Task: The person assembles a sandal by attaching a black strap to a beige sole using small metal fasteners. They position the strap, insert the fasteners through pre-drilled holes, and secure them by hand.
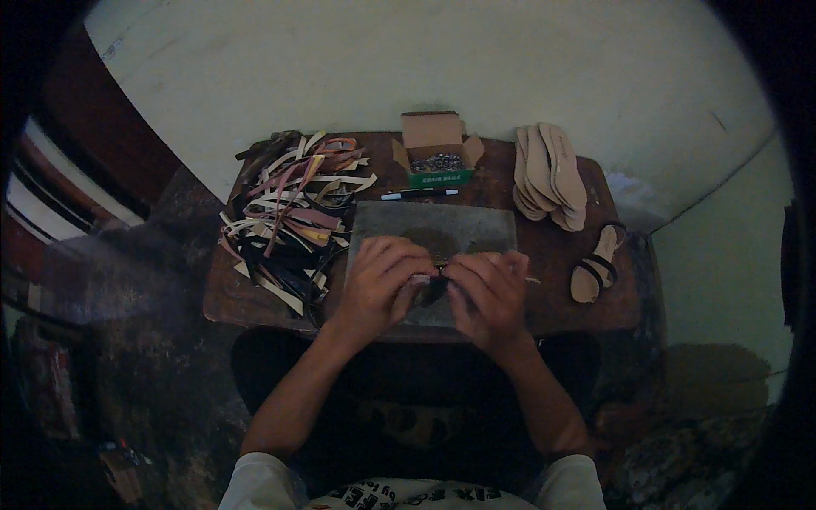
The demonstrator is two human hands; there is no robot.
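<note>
My left hand (384, 280) and my right hand (489, 289) meet over a grey slab (433, 225) on a small wooden table (557, 302). Together they pinch a small dark strap piece (433, 289) between the fingertips. Most of that piece is hidden by my fingers. Both forearms come up from the lower edge.
A heap of leather strips (289, 212) in tan, brown and black lies at the table's left. An open cardboard box of small nails (436, 157) stands at the back, a pen (416, 195) before it. Stacked tan soles (551, 174) and a sandal (595, 263) lie at the right.
</note>
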